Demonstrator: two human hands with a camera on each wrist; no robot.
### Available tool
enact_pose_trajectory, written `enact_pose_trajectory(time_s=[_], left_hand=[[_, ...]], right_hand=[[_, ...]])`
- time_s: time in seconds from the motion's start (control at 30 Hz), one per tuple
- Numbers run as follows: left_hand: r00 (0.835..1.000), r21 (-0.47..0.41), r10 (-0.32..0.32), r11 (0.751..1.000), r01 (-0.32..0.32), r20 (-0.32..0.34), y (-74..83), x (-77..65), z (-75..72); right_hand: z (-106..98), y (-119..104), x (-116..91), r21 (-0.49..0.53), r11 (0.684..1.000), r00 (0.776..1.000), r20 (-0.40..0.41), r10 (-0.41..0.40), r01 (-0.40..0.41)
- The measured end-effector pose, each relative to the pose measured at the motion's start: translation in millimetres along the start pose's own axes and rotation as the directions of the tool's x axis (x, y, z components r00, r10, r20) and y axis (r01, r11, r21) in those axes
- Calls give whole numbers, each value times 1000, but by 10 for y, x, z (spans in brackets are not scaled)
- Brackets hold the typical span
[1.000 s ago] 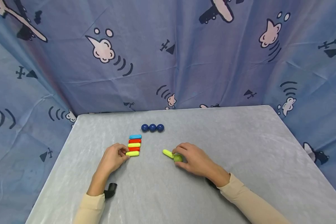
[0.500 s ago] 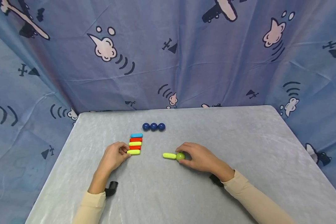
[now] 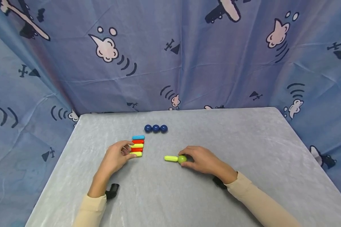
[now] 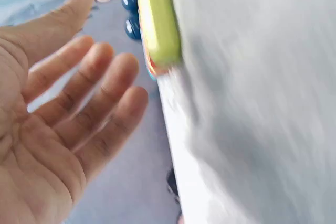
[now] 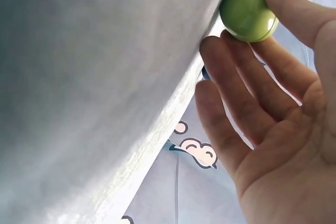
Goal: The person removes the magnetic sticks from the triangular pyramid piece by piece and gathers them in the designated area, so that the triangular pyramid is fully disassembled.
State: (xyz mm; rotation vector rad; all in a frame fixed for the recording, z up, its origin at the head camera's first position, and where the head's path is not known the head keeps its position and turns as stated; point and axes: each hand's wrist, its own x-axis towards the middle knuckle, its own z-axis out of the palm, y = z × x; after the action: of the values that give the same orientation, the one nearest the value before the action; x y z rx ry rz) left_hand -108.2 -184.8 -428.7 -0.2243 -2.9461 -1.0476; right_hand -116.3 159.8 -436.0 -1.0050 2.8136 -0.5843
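Note:
My right hand pinches a glossy green ball between thumb and fingertips on the table. Against the ball's left side lies a yellow-green rod, lengthwise across my view. My left hand is beside a column of short rods, its thumb at the nearest yellow rod and its index finger over the upper ones. In the left wrist view that hand's fingers are spread and grip nothing. Up the column come a red rod, a yellow rod, a red rod and a blue rod.
Three dark blue balls touch in a row behind the rods. A pale grey cloth covers the table. Blue patterned curtains hang along its back and sides.
The right hand has shifted slightly right with the green ball, and the rod beside it has turned from slanted to level. The left fingers have spread, the index finger rising off the nearest rod.

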Motion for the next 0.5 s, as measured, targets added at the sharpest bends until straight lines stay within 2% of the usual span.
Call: enact_pose_trajectory(time_s=[0.1, 0.2, 0.33, 0.5], left_hand=[[995, -15, 91, 996, -91, 37, 153, -1, 56], [979, -24, 180, 984, -178, 97, 309, -13, 153], [942, 3, 281, 958, -286, 181, 455, -12, 326], [892, 40, 377, 916, -399, 251, 537, 53, 510]], right_hand=[[-14, -12, 31, -4, 1000, 1000, 10, -13, 13], [-27, -26, 61, -6, 1000, 999, 25, -21, 21], [-25, -56, 104, -3, 999, 999, 41, -32, 32], [14, -77, 130, 6, 999, 998, 38, -48, 48]])
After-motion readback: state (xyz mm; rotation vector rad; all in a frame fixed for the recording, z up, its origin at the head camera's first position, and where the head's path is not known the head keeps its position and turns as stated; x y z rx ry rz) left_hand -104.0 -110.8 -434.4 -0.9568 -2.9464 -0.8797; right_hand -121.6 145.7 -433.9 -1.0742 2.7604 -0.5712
